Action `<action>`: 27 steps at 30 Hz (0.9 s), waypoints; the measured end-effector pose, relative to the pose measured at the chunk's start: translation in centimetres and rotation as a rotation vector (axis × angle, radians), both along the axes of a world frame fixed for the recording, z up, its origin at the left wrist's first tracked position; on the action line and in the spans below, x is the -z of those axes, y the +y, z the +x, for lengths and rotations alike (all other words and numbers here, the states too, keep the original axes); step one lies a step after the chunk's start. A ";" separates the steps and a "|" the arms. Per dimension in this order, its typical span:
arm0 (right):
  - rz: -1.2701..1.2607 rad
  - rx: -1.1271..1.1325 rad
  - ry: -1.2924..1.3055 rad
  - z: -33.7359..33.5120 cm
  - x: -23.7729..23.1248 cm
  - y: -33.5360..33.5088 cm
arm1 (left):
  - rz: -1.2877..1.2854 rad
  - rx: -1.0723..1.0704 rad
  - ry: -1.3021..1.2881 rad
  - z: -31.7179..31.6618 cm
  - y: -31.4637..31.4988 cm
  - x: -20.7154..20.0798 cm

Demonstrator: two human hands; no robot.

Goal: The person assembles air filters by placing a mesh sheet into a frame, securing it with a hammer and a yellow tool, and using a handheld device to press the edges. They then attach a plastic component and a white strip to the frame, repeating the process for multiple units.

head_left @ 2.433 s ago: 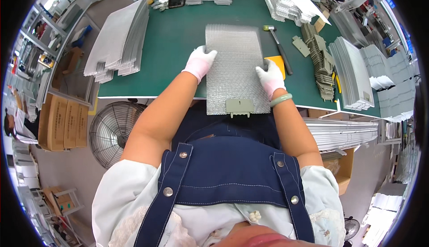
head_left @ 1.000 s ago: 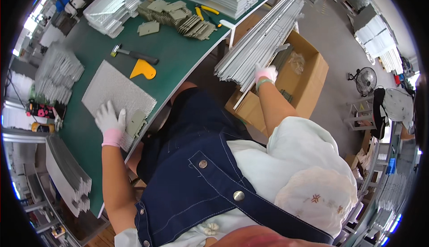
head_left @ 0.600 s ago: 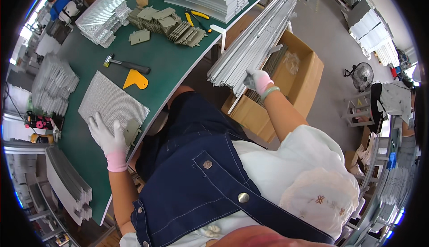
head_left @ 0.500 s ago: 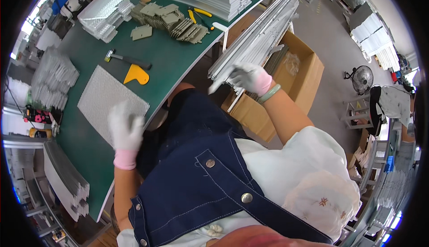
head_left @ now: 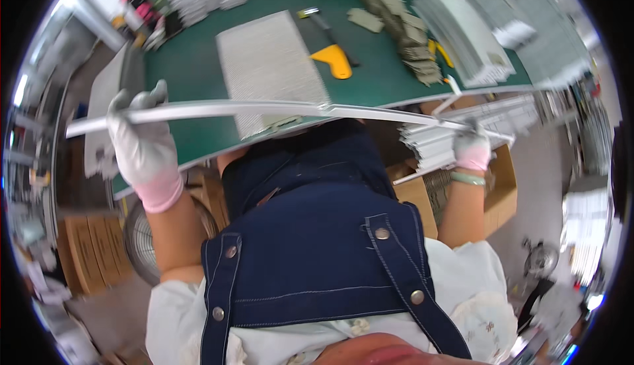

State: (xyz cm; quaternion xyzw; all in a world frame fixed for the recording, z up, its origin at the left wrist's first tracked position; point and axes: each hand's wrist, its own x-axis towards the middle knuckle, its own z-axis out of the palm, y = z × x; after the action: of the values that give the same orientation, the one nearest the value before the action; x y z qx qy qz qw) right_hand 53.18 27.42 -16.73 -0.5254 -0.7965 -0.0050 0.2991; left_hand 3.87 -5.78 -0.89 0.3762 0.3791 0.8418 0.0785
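Note:
A long, thin white metal strip (head_left: 264, 107) stretches across in front of me, above the table's near edge, with a notch or bend near its middle. My left hand (head_left: 144, 150), in a white glove with a pink cuff, is closed round the strip near its left end. Toward the right end my right hand (head_left: 471, 147), gloved alike, grips it too; its fingers are partly blurred. Beneath the strip, a grey fine-ribbed mesh sheet (head_left: 264, 51) lies on the green table (head_left: 191, 68). More metal strips (head_left: 429, 142) lie in a bundle beside my right hand.
A hammer (head_left: 325, 27) and a yellow scraper (head_left: 338, 63) lie right of the sheet. Farther right are grey-green plates (head_left: 417, 55), yellow-handled pliers (head_left: 441, 53) and stacked white panels (head_left: 456, 32). A cardboard box (head_left: 503, 183) stands at the right, a fan (head_left: 140, 236) below left.
My right hand has come away from the strip bundle, and both hands now hold one long strip. My left hand has left the mesh sheet. The view has turned to face the table.

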 end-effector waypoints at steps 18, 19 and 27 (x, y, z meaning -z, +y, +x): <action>-0.645 -0.932 0.628 -20.9 -11.4 -16.2 | -1.017 0.097 0.174 7.1 -1.1 6.6; -0.678 -0.886 0.626 -21.8 -10.9 -15.3 | -1.015 -0.025 0.314 6.3 -0.2 8.7; -0.429 -0.536 -0.010 -31.1 -2.5 -7.5 | -1.266 -0.319 0.387 -1.4 5.6 12.7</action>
State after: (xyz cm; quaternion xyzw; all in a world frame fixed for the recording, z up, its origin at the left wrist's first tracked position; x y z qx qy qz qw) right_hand 22.06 19.92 -14.26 -0.3484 -0.8906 0.2389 0.1684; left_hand 2.49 -0.16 -13.59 0.3412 0.8567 0.3764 0.0892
